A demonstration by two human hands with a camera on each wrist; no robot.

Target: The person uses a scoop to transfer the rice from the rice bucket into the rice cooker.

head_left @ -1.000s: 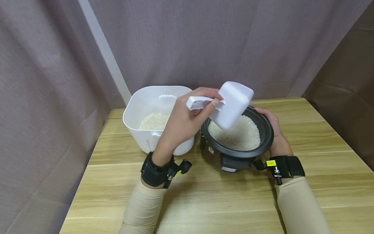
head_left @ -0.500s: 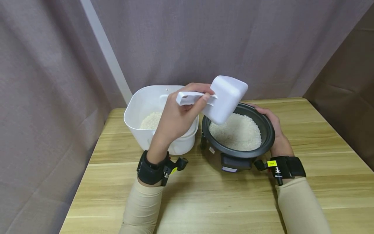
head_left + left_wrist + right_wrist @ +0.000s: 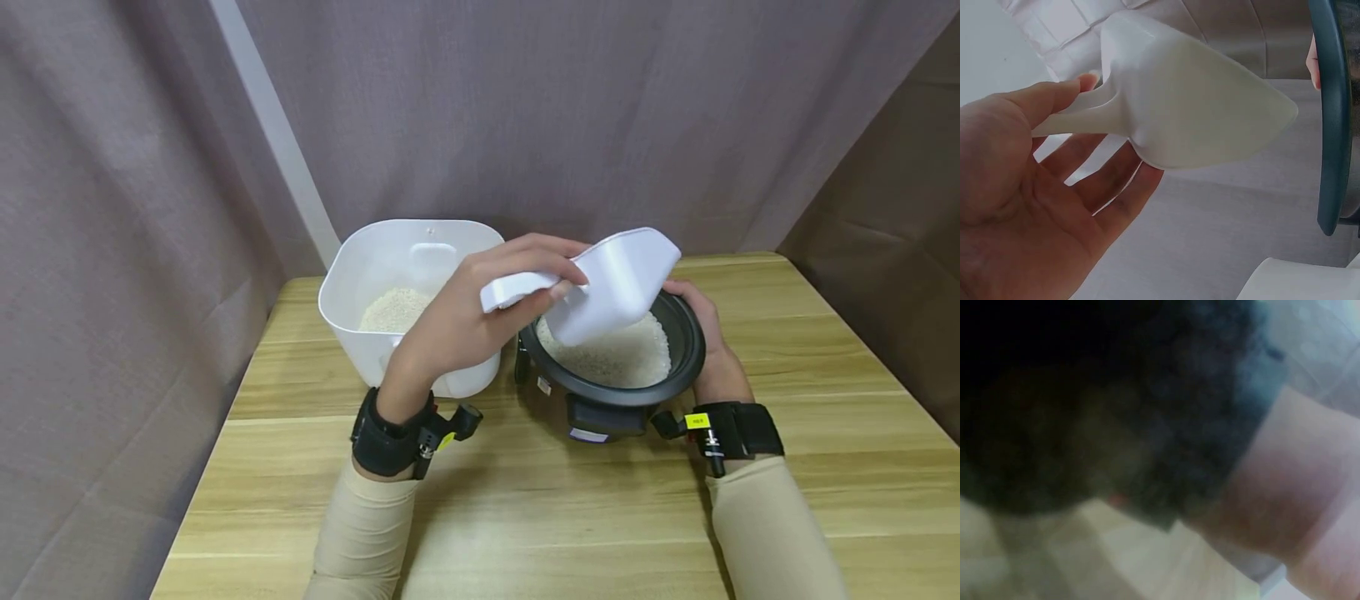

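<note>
Our left hand (image 3: 457,321) pinches the handle of the white scoop (image 3: 611,283), held over the dark cooker pot (image 3: 678,367) with its mouth tipped toward the far side. Our right hand (image 3: 708,350) curls round the pot's right rim, steadying it. Rice (image 3: 622,354) already covers the pot floor; more remains in the white bin (image 3: 360,275) alongside. Since half a second ago, the scoop has dropped lower and rolled over.

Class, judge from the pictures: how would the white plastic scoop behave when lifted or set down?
The scoop probably feels light and stiff: the left hand holds it by the thin handle alone. Its smooth surface may be slippery. Its rounded body could rock when set down.
</note>
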